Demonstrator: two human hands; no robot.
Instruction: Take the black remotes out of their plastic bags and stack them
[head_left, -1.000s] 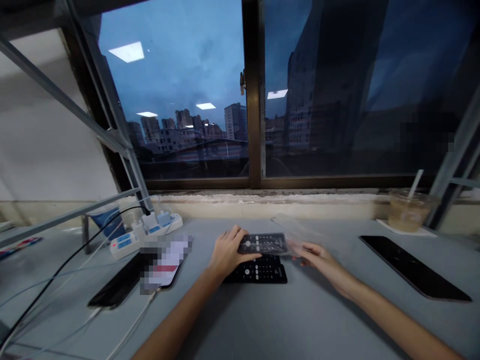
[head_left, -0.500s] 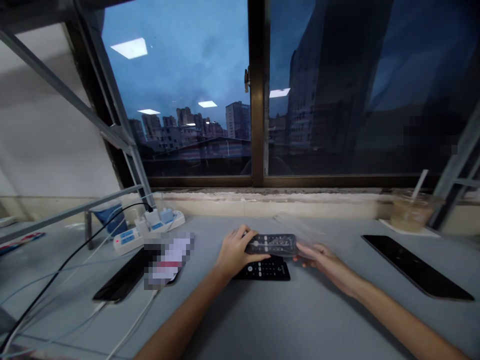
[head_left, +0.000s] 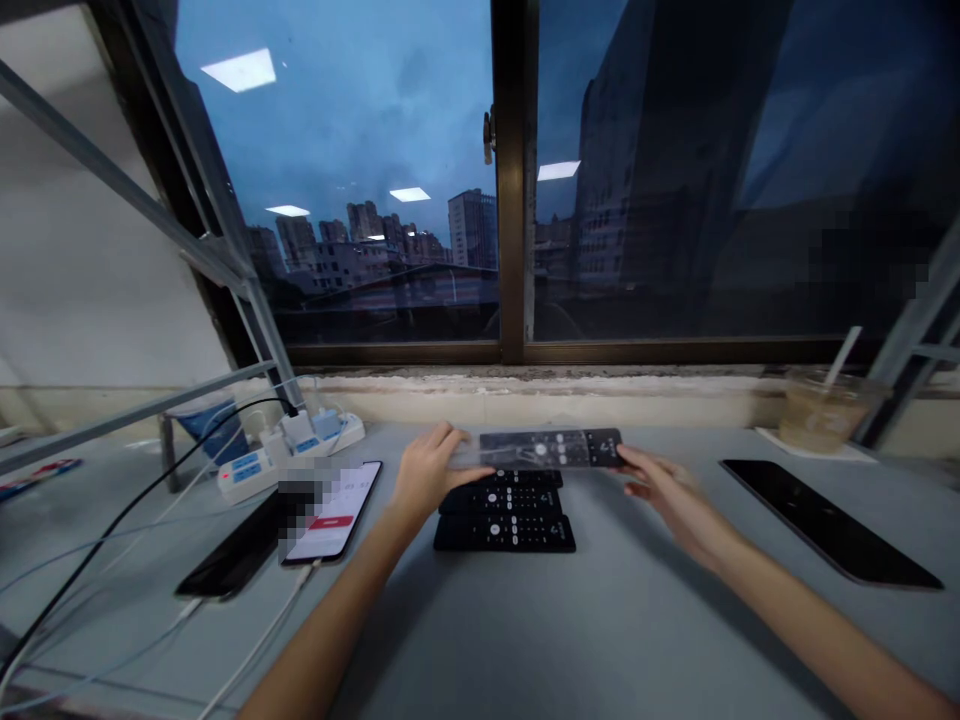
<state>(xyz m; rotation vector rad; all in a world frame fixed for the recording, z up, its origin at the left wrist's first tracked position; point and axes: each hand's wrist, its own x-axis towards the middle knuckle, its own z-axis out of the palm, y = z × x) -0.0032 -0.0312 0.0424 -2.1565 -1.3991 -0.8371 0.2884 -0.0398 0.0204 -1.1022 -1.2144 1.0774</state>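
A black remote control (head_left: 604,448) is held level above the table, lying sideways. Its left and middle part sits inside a clear plastic sleeve (head_left: 517,450), while the right end looks bare. My left hand (head_left: 424,470) pinches the left end of the sleeve, thumb below and fingers above. At the other side, my right hand (head_left: 664,490) grips the right end of the remote. Beneath them, other black remotes lie in a row on the table, the nearest remote (head_left: 502,533) in full view and those behind partly covered by the held one and my left hand.
To the left are a dark phone (head_left: 232,550), a lit phone (head_left: 330,520) on a charging cable, and a power strip (head_left: 247,475) with plugs and trailing cords. A black tablet-like slab (head_left: 825,525) and a drink cup (head_left: 821,415) with a straw are on the right.
The held remote has turned end for end or been swapped; which, I cannot tell. My left hand has shifted left and now pinches plastic. More remotes on the table show. The view tilted slightly.
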